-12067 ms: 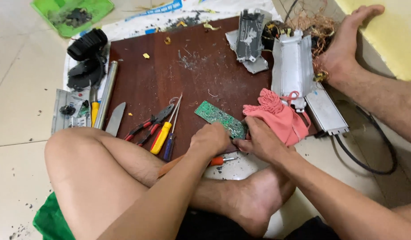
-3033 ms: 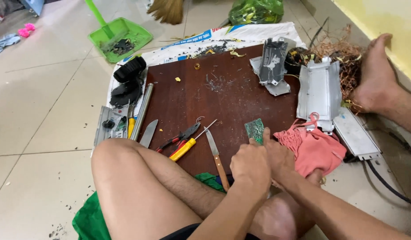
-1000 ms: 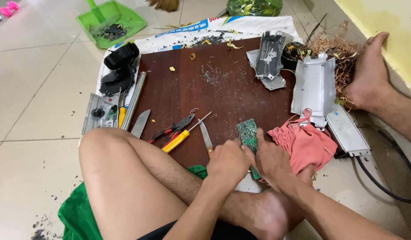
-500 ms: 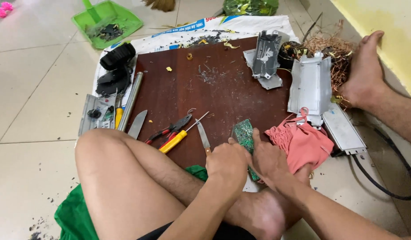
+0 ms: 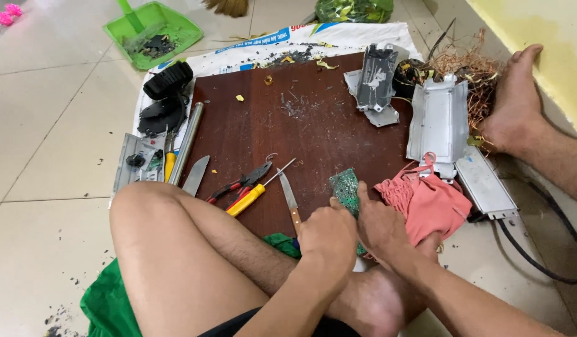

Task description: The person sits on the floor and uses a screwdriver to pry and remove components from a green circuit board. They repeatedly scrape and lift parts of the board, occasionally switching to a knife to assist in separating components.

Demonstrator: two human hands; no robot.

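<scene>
Both hands, left (image 5: pixel 329 234) and right (image 5: pixel 382 224), still gripping green circuit board (image 5: pixel 346 187), now upright; knife (image 5: pixel 290 198) beside

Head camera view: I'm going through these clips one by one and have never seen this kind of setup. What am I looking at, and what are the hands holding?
There is no machine here. A person sits cross-legged on a tiled floor, and a camera on their head looks down at their own two hands. The left hand and right hand grip a small green circuit board together at the near edge of a dark brown wooden board. On the board lie a knife, a yellow-handled screwdriver, red-handled pliers and a grey metal part. To the right are a pink cloth, a white metal casing and tangled copper wire. A green dustpan sits at the far left.
</scene>
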